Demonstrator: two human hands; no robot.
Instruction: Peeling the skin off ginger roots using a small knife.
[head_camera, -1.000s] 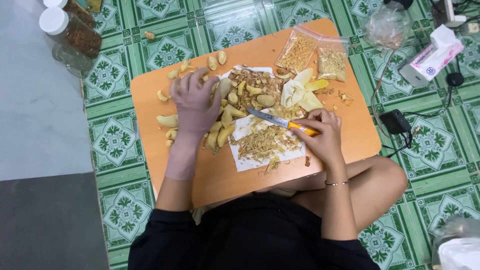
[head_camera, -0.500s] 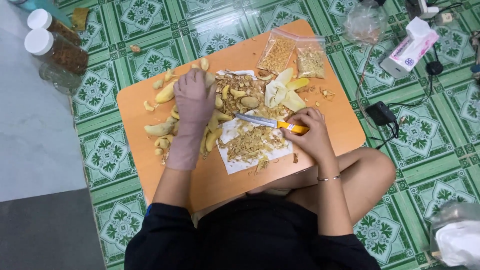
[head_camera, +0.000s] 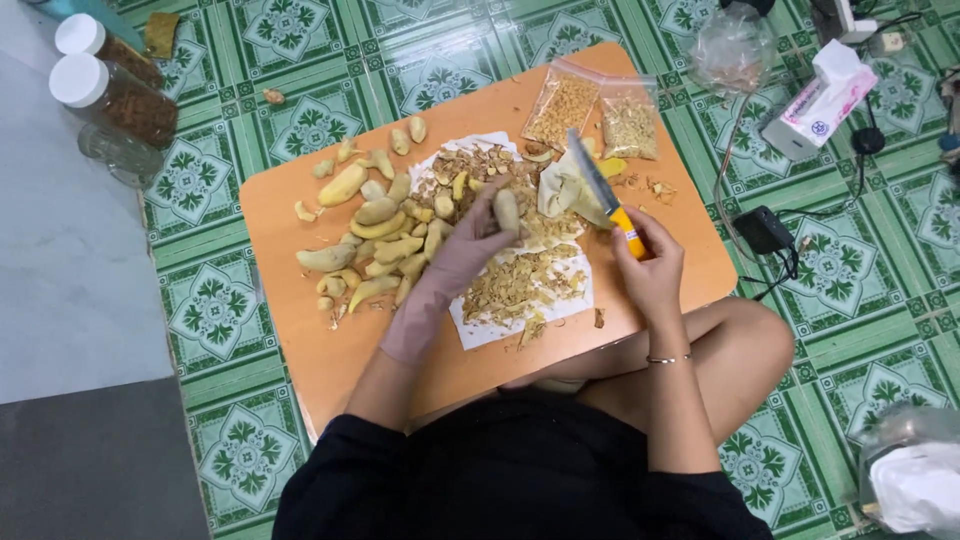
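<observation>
Ginger piece (head_camera: 507, 210) pinched in gloved left hand (head_camera: 462, 255); knife (head_camera: 607, 198) seemingly gripped by right hand (head_camera: 648, 265).

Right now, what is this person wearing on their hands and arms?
The left hand wears a thin, close-fitting glove of a dull pinkish-mauve that ends just past the wrist. The right hand is bare, with a slim silver-coloured bracelet at the wrist. Both forearms are uncovered, and short black sleeves begin near the elbows.
</observation>
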